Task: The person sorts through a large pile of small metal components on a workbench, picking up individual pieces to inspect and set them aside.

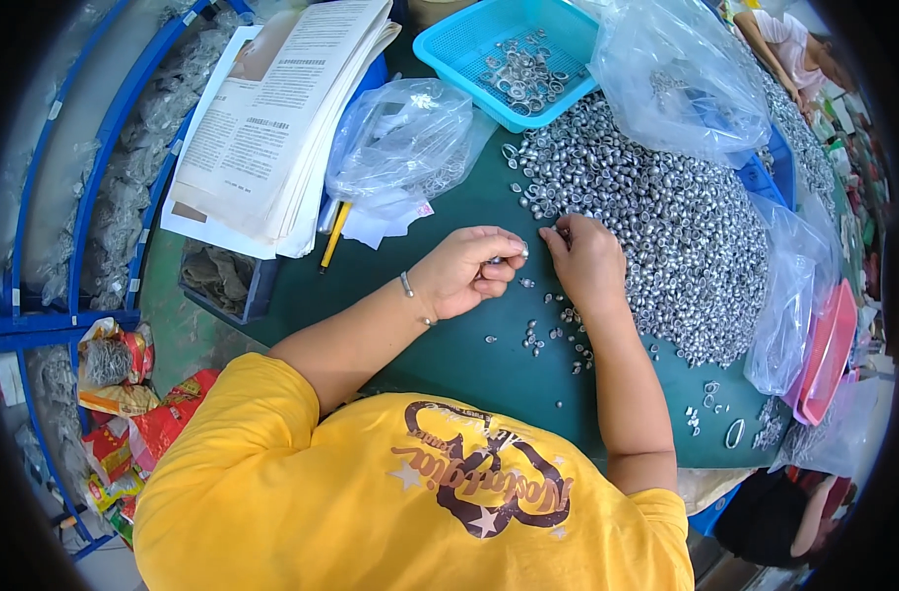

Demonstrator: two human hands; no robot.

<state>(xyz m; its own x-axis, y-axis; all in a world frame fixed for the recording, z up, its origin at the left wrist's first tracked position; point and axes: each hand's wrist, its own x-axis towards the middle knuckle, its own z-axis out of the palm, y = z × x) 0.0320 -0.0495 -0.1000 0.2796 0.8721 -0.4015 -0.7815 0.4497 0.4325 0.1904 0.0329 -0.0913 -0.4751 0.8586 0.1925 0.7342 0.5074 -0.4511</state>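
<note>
A wide heap of small silver metal pieces [681, 251], rounded and ring-like, covers the right half of the green tabletop [440, 350]. My left hand [472, 273] is raised left of the heap, its thumb and forefinger pinched on a small silver metal piece [523, 251]. At the heap's left edge is my right hand [589, 258], its fingers curled and pressed together; whatever lies between them is hidden. Several loose silver pieces [531, 338] are scattered on the table between my forearms. A bangle [407, 286] circles my left wrist.
A turquoise plastic basket [459, 61] holding rings stands behind the heap. Clear plastic bags [681, 79] lie over the heap's back. Stacked printed papers [262, 128] and a yellow pen [334, 236] lie at left. A pink tray [829, 355] is at right. Other people are at far right.
</note>
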